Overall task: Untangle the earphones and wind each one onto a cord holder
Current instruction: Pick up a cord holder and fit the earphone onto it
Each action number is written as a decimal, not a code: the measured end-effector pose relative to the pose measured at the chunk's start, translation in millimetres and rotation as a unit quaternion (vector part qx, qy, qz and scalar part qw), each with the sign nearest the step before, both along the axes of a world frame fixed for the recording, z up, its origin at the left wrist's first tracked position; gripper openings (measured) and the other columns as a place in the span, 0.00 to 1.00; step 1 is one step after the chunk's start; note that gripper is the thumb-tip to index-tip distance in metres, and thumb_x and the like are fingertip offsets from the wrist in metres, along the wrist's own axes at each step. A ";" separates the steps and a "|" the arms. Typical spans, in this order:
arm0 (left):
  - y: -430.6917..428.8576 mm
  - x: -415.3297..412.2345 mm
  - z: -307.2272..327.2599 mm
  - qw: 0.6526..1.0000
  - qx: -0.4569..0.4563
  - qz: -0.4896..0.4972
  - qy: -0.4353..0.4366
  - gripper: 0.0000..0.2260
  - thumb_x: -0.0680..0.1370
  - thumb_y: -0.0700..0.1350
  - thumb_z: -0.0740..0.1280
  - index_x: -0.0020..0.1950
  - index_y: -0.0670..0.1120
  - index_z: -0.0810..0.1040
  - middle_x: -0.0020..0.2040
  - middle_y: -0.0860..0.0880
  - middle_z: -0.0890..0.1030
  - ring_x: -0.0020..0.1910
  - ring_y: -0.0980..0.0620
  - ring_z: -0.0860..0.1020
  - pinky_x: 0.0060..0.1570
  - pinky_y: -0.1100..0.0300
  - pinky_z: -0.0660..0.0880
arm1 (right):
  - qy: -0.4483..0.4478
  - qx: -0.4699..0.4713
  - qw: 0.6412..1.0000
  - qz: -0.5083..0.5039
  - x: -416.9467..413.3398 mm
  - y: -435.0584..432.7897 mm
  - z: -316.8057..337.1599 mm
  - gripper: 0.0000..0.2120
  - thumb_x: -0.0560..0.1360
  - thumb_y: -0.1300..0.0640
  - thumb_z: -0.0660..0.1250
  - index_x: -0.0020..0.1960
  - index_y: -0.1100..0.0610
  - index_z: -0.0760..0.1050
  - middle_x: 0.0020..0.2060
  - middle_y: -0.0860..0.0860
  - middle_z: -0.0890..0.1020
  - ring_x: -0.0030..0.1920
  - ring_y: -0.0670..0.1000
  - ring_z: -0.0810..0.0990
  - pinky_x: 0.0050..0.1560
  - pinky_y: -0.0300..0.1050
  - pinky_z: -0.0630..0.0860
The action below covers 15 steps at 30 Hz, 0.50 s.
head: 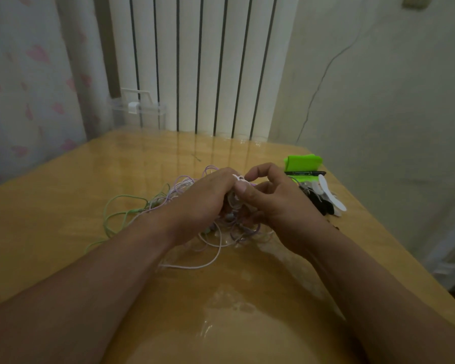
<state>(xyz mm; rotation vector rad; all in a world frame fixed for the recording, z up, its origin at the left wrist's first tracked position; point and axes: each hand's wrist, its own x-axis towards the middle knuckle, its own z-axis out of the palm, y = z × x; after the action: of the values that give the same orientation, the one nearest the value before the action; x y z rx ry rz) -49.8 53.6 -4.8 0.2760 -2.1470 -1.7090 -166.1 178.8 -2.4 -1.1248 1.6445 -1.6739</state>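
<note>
A tangle of earphone cords (179, 195) in white, lilac and green lies on the middle of the wooden table (63, 206). My left hand (202, 203) and my right hand (271, 203) meet above the tangle. Both pinch a white knot of cord (238, 177) between their fingertips. More loops trail out under my hands, with a white strand (195, 266) running toward me and a green loop (116, 208) spreading to the left. A pile of black and white cord holders (326, 198) rests to the right of my right hand.
A bright green object (302, 162) with a black strip sits behind the cord holders near the table's right edge. A clear plastic box (137, 111) stands at the far left corner. A white radiator (208, 64) and a curtain (24, 88) lie beyond the table.
</note>
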 end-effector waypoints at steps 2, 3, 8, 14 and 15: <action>-0.7 1.0 -0.3 0.998 -0.036 0.044 0.017 0.13 0.84 0.47 0.59 0.44 0.48 0.79 0.40 0.47 0.79 0.42 0.49 0.77 0.46 0.45 0.74 | 0.047 0.009 0.999 -0.005 0.2 1.6 0.7 0.18 0.76 0.48 0.74 0.60 0.54 0.73 0.45 0.55 0.87 0.45 0.55 0.88 0.41 0.46 0.83; -0.8 1.7 0.8 0.996 -0.067 0.061 0.019 0.14 0.85 0.46 0.58 0.47 0.46 0.80 0.41 0.46 0.81 0.41 0.49 0.78 0.45 0.46 0.75 | 0.063 0.013 0.998 -0.007 -0.1 2.4 1.5 0.18 0.75 0.45 0.74 0.59 0.53 0.74 0.47 0.56 0.86 0.47 0.55 0.88 0.43 0.49 0.84; -6.8 2.1 -1.0 0.993 -0.085 0.076 0.031 0.14 0.83 0.48 0.59 0.49 0.42 0.80 0.48 0.43 0.80 0.44 0.47 0.77 0.46 0.44 0.74 | 0.033 0.002 0.999 0.006 -0.9 2.9 6.1 0.05 0.84 0.52 0.65 0.58 0.50 0.78 0.50 0.58 0.85 0.47 0.56 0.88 0.48 0.54 0.86; -9.0 3.6 -5.9 0.972 -0.220 0.087 -0.005 0.07 0.85 0.52 0.55 0.59 0.58 0.71 0.47 0.67 0.71 0.45 0.78 0.70 0.48 0.80 0.65 | 0.239 -0.019 0.970 -0.046 -2.0 3.7 1.2 0.06 0.83 0.50 0.66 0.59 0.45 0.80 0.49 0.46 0.84 0.48 0.47 0.86 0.43 0.47 0.86; -7.8 3.8 -4.6 0.974 -0.209 0.084 0.001 0.08 0.86 0.51 0.55 0.55 0.57 0.73 0.44 0.65 0.73 0.42 0.73 0.72 0.46 0.76 0.67 | 0.264 -0.028 0.962 -0.061 -2.6 3.4 0.2 0.05 0.82 0.50 0.68 0.57 0.45 0.80 0.51 0.45 0.83 0.48 0.47 0.86 0.43 0.47 0.86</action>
<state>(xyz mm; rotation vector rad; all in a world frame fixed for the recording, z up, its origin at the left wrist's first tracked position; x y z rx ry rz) -46.0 45.7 -9.5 0.3227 -2.3406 -1.1307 -168.7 182.2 -2.2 -1.6322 2.0287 -1.5883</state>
